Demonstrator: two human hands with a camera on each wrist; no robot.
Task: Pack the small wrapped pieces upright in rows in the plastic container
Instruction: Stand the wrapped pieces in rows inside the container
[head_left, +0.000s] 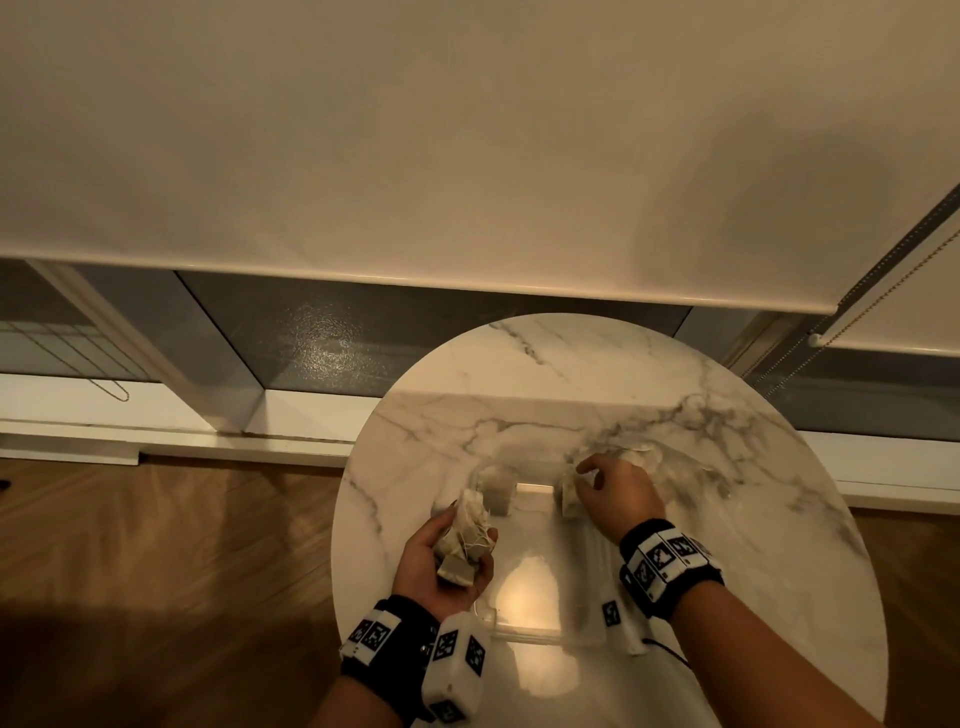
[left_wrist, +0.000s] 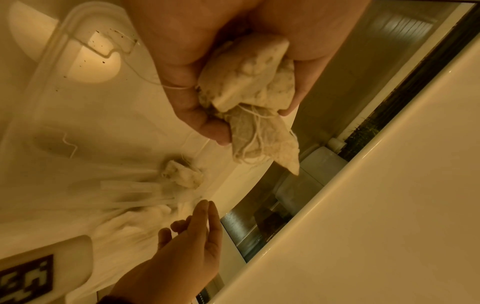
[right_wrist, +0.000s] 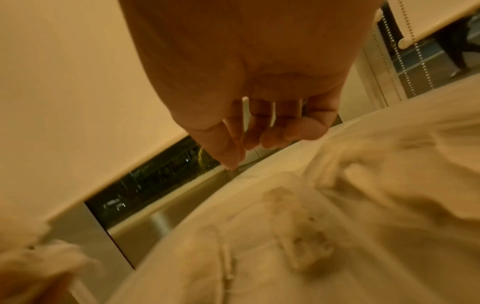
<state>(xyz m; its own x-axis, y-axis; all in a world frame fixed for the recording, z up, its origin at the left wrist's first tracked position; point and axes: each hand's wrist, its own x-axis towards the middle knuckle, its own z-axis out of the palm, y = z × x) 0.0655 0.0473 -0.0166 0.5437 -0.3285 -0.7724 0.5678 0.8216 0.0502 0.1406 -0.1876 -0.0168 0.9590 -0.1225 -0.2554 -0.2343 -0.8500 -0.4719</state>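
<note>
Nearby, a loose pile (head_left: 631, 460) (blurred) lies behind the right hand (head_left: 615, 496).

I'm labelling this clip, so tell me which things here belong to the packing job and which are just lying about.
Part of the job:
- clear plastic container
- bundle of small pale wrapped pieces with strings, held in the left hand
- heap of pale wrapped pieces by the right hand

Just there:
- round white marble table
- cream roller blind
- wooden floor

The plastic container (head_left: 530, 571) is lying open-topped between both hands, its middle bare. A heap of wrapped pieces (head_left: 636, 457) is crowding its far right corner.
</note>
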